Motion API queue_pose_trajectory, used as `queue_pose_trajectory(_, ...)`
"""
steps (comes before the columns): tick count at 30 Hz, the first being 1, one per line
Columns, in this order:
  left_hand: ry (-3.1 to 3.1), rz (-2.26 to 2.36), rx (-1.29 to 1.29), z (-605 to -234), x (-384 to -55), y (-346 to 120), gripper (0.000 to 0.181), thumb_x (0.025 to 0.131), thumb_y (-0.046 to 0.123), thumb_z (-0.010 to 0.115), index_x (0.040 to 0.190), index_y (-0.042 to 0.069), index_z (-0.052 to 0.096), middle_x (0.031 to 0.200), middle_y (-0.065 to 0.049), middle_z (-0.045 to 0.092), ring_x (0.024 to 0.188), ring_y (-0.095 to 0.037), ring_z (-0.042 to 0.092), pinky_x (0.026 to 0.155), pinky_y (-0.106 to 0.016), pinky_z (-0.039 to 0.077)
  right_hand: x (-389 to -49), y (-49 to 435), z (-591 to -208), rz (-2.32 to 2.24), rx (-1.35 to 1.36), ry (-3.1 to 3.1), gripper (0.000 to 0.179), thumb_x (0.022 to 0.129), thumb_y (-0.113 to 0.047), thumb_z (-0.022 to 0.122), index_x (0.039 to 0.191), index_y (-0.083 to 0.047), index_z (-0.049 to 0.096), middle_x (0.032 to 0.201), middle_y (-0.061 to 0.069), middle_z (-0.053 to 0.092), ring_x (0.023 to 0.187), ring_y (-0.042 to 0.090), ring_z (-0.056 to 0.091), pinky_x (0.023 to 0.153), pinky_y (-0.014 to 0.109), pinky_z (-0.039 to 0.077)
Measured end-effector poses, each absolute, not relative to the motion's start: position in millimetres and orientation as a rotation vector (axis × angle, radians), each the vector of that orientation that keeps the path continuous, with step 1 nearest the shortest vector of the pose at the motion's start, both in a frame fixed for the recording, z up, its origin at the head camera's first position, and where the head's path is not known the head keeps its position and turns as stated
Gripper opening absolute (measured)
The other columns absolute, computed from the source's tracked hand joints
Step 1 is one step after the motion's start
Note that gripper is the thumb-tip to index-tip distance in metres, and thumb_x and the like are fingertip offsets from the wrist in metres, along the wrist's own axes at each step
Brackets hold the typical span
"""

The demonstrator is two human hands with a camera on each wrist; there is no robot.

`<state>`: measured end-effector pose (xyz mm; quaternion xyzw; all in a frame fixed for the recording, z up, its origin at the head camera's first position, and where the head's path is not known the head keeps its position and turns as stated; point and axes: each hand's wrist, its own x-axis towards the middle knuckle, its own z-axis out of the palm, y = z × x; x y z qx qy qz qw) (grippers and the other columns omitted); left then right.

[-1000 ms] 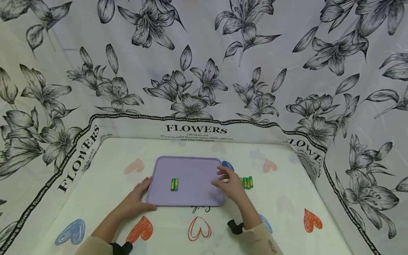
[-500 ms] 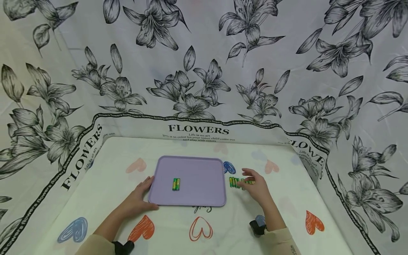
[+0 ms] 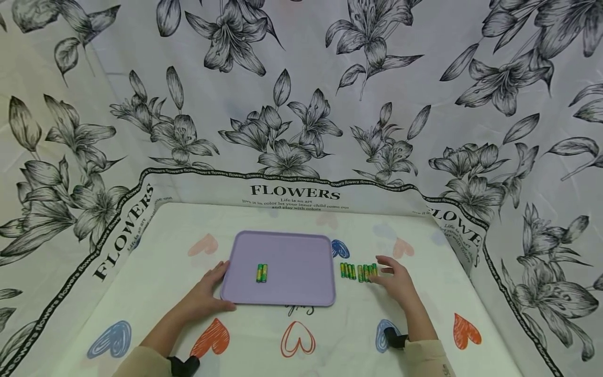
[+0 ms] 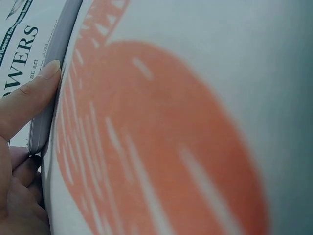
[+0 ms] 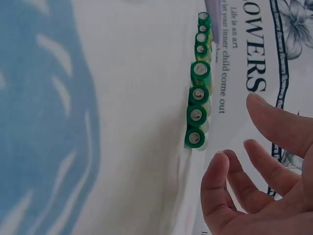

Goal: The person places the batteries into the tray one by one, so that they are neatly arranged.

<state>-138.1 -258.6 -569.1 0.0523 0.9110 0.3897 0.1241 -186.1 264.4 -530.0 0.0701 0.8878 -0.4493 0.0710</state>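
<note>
Head view, near to far. At the bottom edge, two beige sleeves [image 3: 427, 358] and black wrist devices [image 3: 185, 366] lie over a white table cover [image 3: 256, 340] printed with hearts. Left of centre, the left hand [image 3: 203, 296] holds the lower left corner of a purple tray [image 3: 297, 267], its fingers along the left edge and its thumb at the near rim; the left wrist view confirms the thumb against the tray. Right of centre, the right hand [image 3: 394, 277] is at the right end of a row of green batteries [image 3: 367, 273]. In the right wrist view its fingers are loosely bent, thumb apart, grasping nothing.

Change: one second ago the right hand is over the tray's right edge; now it is beyond the row's right end, and the batteries it masked are exposed. The pair of batteries [image 3: 261, 273] lies side by side in the tray's left half, as before. The work's focus, as judged, passes from tray to row: two batteries lie in the tray, eight outside it, four slimmer ones nearer the tray and four thicker ones by the hand.

Farther up: a blue heart [image 3: 340, 248] beside the tray's upper right corner, then flower-printed cloth [image 3: 311, 120] filling the upper frame.
</note>
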Motion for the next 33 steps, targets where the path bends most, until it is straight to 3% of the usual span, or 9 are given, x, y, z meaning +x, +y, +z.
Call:
queue_pose_trajectory(9,2.649,1.148,0.143,-568.4,-138.7,-257.4,0.125,0.066,0.048,0.091,0.163,0.018,0.019,0.170,-0.015,0.012,0.153,-0.051,0.004,0.118,-0.072,0.011,-189.2,271.5,-544.2,-1.231,0.180,2.665,0.070,0.083,0.004,0.074,0.147,-0.009,0.050,0.146,0.020,0.052,0.129,0.039,0.051,0.102,0.056,0.047)
queue_pose_trajectory(17,2.651,1.156,0.144,-567.5,-137.7,-256.7,0.125,0.065,0.047,0.092,0.163,0.017,0.019,0.170,-0.016,0.012,0.152,-0.052,0.005,0.118,-0.072,0.012,-194.1,271.1,-548.9,-1.097,0.086,2.735,0.068,0.081,0.004,0.074,0.145,-0.008,0.053,0.142,0.021,0.054,0.121,0.039,0.055,0.094,0.055,0.050)
queue_pose_trajectory(23,2.652,1.139,0.129,-566.9,-137.4,-255.6,0.125,0.065,0.048,0.091,0.163,0.018,0.019,0.170,-0.016,0.012,0.153,-0.051,0.005,0.118,-0.072,0.012,-193.2,270.3,-549.2,-1.121,0.143,2.759,0.058,0.082,0.001,0.077,0.136,-0.002,0.057,0.134,0.021,0.059,0.118,0.037,0.056,0.096,0.053,0.050)
queue_pose_trajectory(33,2.655,1.146,0.141,-566.7,-136.0,-256.5,0.124,0.066,0.048,0.091,0.163,0.016,0.019,0.170,-0.017,0.011,0.152,-0.052,0.005,0.118,-0.072,0.012,-188.2,271.0,-543.4,-1.345,0.282,2.681,0.060,0.079,0.003,0.080,0.133,0.001,0.057,0.126,0.023,0.063,0.112,0.036,0.065,0.088,0.042,0.058)
